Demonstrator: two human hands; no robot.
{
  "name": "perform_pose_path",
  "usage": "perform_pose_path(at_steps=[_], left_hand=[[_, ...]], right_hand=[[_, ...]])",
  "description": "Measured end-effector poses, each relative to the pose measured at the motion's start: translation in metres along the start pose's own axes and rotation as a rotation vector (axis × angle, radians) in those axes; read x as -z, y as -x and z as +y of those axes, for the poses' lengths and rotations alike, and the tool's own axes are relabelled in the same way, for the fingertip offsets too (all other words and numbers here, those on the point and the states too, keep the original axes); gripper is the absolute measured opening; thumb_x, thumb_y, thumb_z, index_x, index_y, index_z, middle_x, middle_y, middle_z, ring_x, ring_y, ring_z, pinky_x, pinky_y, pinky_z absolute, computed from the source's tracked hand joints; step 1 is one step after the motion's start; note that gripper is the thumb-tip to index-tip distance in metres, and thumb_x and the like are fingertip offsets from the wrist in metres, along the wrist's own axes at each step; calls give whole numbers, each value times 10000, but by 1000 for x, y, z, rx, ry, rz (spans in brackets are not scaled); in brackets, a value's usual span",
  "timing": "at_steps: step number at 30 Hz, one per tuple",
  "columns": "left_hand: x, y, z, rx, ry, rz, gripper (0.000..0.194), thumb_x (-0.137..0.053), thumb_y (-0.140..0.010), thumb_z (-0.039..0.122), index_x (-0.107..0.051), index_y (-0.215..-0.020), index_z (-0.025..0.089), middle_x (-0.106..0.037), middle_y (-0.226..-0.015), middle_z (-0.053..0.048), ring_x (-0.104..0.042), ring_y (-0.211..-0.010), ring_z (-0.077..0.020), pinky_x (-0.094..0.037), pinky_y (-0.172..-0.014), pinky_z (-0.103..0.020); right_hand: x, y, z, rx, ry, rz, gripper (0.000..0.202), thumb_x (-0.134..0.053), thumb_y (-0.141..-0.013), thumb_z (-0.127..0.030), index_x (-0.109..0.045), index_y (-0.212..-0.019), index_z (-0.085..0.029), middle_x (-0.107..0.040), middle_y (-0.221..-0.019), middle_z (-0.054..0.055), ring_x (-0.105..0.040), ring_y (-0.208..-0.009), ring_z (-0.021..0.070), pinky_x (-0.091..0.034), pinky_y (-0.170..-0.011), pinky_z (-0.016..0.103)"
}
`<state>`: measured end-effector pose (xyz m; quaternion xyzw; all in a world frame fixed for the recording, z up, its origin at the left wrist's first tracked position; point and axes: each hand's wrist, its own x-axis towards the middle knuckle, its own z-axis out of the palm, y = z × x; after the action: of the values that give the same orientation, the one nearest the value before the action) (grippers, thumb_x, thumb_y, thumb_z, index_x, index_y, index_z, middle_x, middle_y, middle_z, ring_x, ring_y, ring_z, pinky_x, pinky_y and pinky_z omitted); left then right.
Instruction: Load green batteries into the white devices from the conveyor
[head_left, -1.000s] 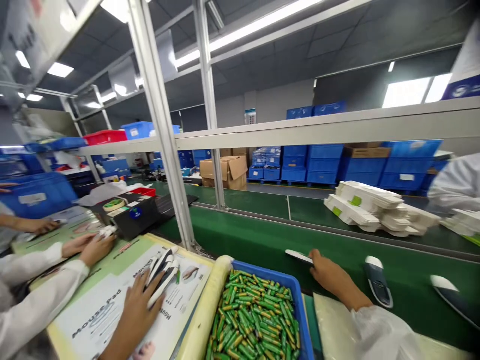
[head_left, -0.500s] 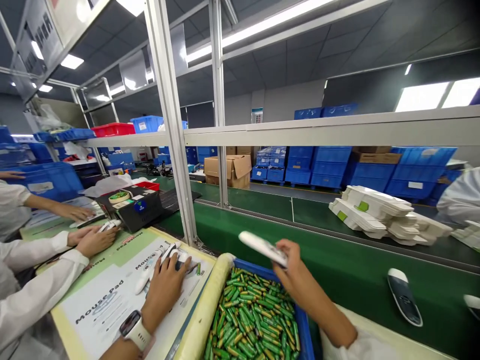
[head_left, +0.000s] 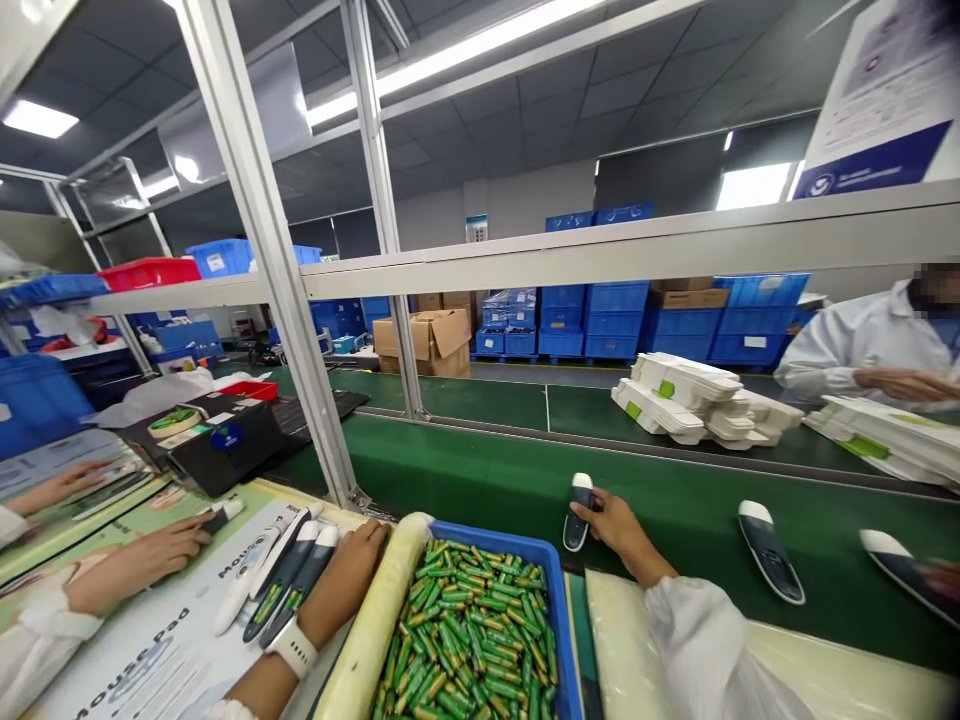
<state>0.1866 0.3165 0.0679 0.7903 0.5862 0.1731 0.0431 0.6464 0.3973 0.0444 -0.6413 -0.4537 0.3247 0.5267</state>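
My right hand (head_left: pixel 619 525) grips a white and dark grey handheld device (head_left: pixel 578 515) upright on the green belt (head_left: pixel 480 480). Beside the padded roll (head_left: pixel 375 610) is my left hand (head_left: pixel 356 570), fingers bent, with a white watch at the wrist; whether it holds anything is hidden. Left of it, several similar devices (head_left: pixel 289 575) lie on the mouse pad sheet, two with green batteries showing in their open compartments. Between my hands stands a blue bin (head_left: pixel 564 620) full of green and gold batteries (head_left: pixel 465 630).
More devices (head_left: pixel 770 550) lie on the belt at right, one near another person's blurred hand. White cartons (head_left: pixel 697 400) are stacked behind the belt. A co-worker's hands (head_left: pixel 142 560) work at left. A metal post (head_left: pixel 262 230) rises beyond the mat.
The view has turned right. My right hand has turned the device from slanted in the air to upright at the belt. My left hand has moved from the devices toward the padded roll.
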Motion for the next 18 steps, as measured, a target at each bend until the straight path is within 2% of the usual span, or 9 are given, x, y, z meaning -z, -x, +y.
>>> perform_pose_path(at_steps=[2,3,6,8,10,12,14,16,18], left_hand=[[4,-3,-2,44,57,29,410,-428,-954,239,-684,-1267,168,-753,-1246,-143,-708,-1145,-243,-548,-1062,-387],[7,-3,-2,75,76,50,416,-419,-966,277,-665,-1274,144,-756,-1201,-161,-722,-1091,-260,-573,-1027,-414],[25,13,13,124,107,114,507,-383,-1022,430,-602,-1364,126,-745,-1184,-188,-722,-1063,-301,-594,-991,-488],[35,38,34,39,111,95,490,-444,-1033,519,-617,-1387,229,-722,-1312,-154,-669,-1239,-314,-515,-1132,-523],[40,66,55,-128,94,-37,445,-559,-1006,560,-635,-1398,362,-703,-1401,-87,-611,-1351,-320,-395,-1245,-567],[38,89,60,-211,50,-150,552,-620,-976,597,-566,-1498,426,-672,-1475,-75,-589,-1389,-335,-356,-1268,-595],[33,102,44,-65,-56,-80,575,-546,-1012,603,-520,-1551,401,-632,-1538,-88,-569,-1420,-323,-395,-1246,-565],[28,106,11,190,-194,83,524,-438,-1059,537,-586,-1499,294,-644,-1513,-144,-582,-1398,-341,-454,-1174,-584],[23,105,-22,347,-291,171,485,-429,-1052,437,-657,-1401,189,-685,-1426,-204,-620,-1322,-386,-485,-1085,-627]], right_hand=[[3,-4,2,22,87,23,316,-860,-636,-236,-702,-904,-177,-762,-960,105,-729,-951,305,-613,-783,398],[6,-6,2,35,129,42,298,-843,-648,-212,-709,-912,-177,-760,-1033,125,-708,-1096,328,-600,-918,423],[14,-9,1,59,237,89,320,-790,-744,-246,-731,-1040,-141,-687,-1257,197,-604,-1321,357,-466,-1164,461],[17,-8,-1,73,286,97,386,-726,-830,-296,-720,-1166,-108,-614,-1347,233,-583,-1339,365,-420,-1201,472],[17,-6,-4,95,314,87,431,-642,-900,-317,-694,-1265,-95,-560,-1376,246,-569,-1340,364,-406,-1200,470],[14,-5,-8,147,350,77,449,-568,-945,-341,-682,-1309,-104,-543,-1352,234,-613,-1249,340,-438,-1153,448],[9,-4,-13,225,382,76,454,-537,-954,-374,-689,-1304,-128,-553,-1302,201,-672,-1033,287,-496,-1055,418],[5,-1,-20,309,386,79,448,-530,-940,-403,-697,-1273,-153,-572,-1261,168,-649,-809,225,-535,-943,408],[1,4,-29,379,356,72,432,-521,-929,-420,-697,-1231,-166,-591,-1239,153,-592,-684,189,-544,-859,415]])
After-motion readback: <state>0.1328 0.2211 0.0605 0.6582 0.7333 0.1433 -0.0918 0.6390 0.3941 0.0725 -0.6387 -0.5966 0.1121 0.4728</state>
